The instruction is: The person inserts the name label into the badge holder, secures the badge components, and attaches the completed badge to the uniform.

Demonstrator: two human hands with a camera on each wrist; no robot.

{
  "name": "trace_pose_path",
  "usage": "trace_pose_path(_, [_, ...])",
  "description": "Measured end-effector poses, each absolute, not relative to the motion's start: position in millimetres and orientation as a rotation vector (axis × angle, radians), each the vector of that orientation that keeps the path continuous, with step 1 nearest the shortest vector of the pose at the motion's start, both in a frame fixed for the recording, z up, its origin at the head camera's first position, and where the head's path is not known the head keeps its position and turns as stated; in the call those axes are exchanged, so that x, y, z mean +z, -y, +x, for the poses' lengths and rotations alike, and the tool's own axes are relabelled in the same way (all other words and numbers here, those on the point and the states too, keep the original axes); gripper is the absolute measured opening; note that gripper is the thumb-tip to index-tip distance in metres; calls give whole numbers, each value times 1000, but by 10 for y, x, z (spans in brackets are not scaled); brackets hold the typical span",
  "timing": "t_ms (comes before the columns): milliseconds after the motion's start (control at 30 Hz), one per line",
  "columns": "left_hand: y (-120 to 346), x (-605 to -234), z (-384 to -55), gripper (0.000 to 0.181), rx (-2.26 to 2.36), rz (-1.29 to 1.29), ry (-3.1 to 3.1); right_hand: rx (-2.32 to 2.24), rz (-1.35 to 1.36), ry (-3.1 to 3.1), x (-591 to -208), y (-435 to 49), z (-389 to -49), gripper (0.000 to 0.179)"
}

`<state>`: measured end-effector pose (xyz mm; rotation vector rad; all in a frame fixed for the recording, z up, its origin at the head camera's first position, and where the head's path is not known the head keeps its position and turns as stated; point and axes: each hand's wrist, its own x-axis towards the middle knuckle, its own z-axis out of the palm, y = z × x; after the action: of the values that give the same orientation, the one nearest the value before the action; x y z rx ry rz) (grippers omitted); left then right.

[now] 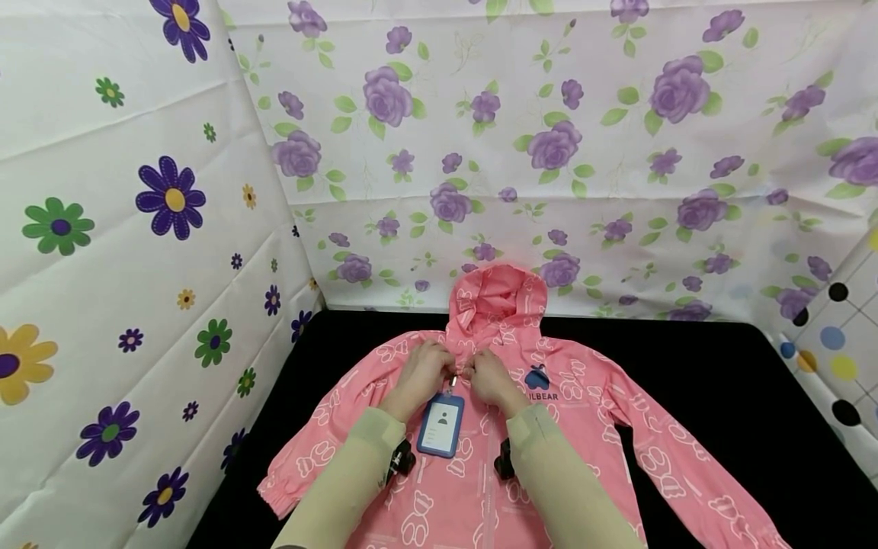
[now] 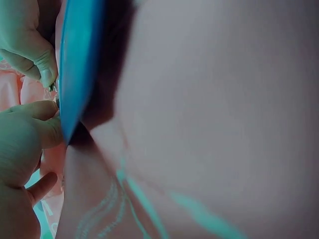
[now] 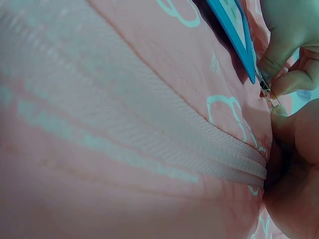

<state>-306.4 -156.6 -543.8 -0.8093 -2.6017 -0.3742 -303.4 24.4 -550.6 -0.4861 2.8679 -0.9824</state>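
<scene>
A pink child's hooded jacket with white bear outlines lies spread front up, hood away from me. On its chest rests a blue-framed ID badge with a metal clip at its top. My left hand pinches this clip between thumb and finger. Close beside it, my right hand pinches at a thin metal pin on the clip, its thumb tip against the pin's end. The other right fingers curl by the zipper and are partly hidden. In the left wrist view, the badge's blue edge stands near both hands.
The jacket lies on a black table cover. Behind it hangs a white cloth with purple roses. A flowered cloth closes off the left side, a dotted one the right. The jacket's sleeve stretches toward the front right.
</scene>
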Motion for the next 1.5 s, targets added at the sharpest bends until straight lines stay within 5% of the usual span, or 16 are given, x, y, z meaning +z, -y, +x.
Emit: trace_pose_path(1500, [1514, -5423, -3067, 29, -280, -764, 2721, -1026, -477, -2851, -5479, -235, -2975, 13])
